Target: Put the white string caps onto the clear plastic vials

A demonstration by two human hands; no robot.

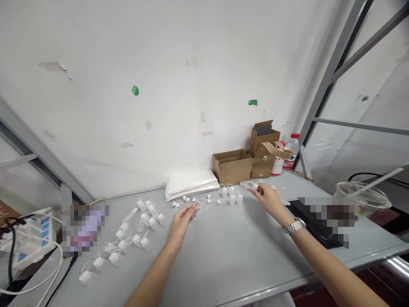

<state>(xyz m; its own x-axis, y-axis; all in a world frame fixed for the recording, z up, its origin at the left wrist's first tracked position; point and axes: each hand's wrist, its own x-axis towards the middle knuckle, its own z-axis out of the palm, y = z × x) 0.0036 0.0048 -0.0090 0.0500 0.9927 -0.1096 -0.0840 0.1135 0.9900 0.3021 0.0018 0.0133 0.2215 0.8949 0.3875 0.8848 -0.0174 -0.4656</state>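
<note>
My left hand [181,221] is closed in a pinch at the table's middle. A thin white looped cord [200,206] shows at its fingertips. To the right, my right hand [270,200], with a metal watch on the wrist, is shut on a small white plastic bottle [254,186]. Between the hands, several small translucent bottles [231,200] stand upright. Loose white caps [209,198] with cords lie close to my left hand. Several more bottles with corded caps [122,244] are spread over the table's left side.
White sheets [191,185] are stacked against the wall beside an open cardboard box [233,169]. Behind my right hand stand a brown paper bag [262,157] and a red-capped bottle [292,150]. A black pouch [315,224] lies right; a power strip [35,236] with cables is left.
</note>
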